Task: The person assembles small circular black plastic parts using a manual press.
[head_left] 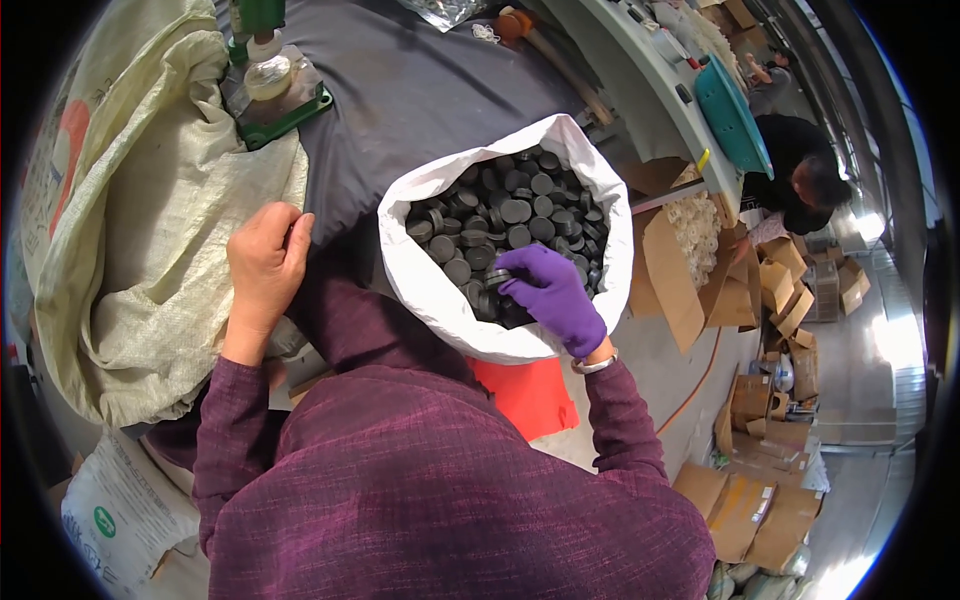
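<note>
A white sack (440, 290) stands open in front of me, filled with several small black round caps (515, 210). My right hand (550, 290), in a purple glove, reaches into the sack and is closed around black caps near its front edge. My bare left hand (265, 265) rests on the edge of the dark grey cloth-covered table (420, 90), fingers curled against the cloth, beside a large pale woven sack (150, 250). It holds nothing that I can see.
A green-based press tool (270, 85) stands at the table's far left. A red stool (525, 395) sits under the white sack. Cardboard boxes (750, 490) litter the floor at right. Another person (800, 170) bends over near a teal basin (735, 115).
</note>
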The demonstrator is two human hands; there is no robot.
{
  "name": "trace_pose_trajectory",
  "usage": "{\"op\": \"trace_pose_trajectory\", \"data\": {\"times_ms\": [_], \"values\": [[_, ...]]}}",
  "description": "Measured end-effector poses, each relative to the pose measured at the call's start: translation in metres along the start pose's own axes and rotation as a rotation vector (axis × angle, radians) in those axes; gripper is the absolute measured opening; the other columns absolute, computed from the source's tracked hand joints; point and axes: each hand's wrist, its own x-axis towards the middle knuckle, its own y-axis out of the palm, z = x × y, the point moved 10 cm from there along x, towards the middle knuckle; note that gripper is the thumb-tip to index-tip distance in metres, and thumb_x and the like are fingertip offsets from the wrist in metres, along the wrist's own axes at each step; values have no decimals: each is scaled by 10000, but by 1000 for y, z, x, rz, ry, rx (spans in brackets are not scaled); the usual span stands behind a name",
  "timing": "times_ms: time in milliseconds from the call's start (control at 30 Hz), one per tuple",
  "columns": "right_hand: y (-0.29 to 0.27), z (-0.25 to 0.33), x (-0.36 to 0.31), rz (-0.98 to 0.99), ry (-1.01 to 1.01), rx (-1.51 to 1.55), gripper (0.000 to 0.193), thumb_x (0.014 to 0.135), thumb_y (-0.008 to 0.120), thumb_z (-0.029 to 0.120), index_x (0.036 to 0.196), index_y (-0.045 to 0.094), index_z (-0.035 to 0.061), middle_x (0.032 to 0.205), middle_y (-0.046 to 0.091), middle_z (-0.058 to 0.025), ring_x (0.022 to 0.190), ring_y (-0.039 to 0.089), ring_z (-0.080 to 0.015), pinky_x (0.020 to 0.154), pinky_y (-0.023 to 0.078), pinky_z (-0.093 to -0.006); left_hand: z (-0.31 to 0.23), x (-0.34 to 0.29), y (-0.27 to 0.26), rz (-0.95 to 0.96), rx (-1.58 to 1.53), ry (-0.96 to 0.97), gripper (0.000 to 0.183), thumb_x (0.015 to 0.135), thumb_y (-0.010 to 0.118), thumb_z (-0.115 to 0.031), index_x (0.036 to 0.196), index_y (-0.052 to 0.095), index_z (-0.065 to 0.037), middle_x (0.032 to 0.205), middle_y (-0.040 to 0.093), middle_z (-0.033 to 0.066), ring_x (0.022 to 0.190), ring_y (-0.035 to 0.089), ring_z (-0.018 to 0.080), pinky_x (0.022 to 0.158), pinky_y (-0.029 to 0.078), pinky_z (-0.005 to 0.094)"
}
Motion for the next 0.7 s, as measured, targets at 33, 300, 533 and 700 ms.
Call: {"op": "trace_pose_trajectory", "data": {"times_ms": [33, 300, 533, 700], "values": [[1, 2, 0, 2, -2, 1, 216, 833, 702, 9, 1044, 660, 16, 895, 661, -37, 800, 630, -133, 730, 504, -256, -1, 0, 0, 0, -1, 1, 155, 833, 698, -84, 769, 563, -39, 686, 563, 126, 586, 556, 315, 535, 419, 385], [0, -20, 2, -42, 218, 642, 229, 907, 632, -10, 1135, 638, 9, 1032, 671, -58, 902, 646, -112, 790, 534, -249, -3, 1, 0, -4, -1, 9, 152, 838, 691, -89, 770, 564, -39, 692, 573, 126, 599, 575, 319, 535, 423, 388], [5, -26, 7, -77, 201, 1276, 279, 1026, 500, 185, 1193, 576, -24, 984, 636, -108, 867, 642, -211, 881, 528, -323, 0, -1, -2, -2, 5, -7, 145, 836, 688, -80, 772, 564, -41, 692, 571, 128, 596, 569, 324, 532, 419, 392], [5, -41, 7, -201, 270, 1546, 330, 1050, 446, 290, 1146, 578, 3, 975, 639, -98, 815, 654, -211, 928, 535, -406, -1, 0, -2, -10, -13, -6, 143, 836, 687, -77, 776, 563, -40, 687, 564, 128, 587, 561, 320, 531, 416, 393]]}}
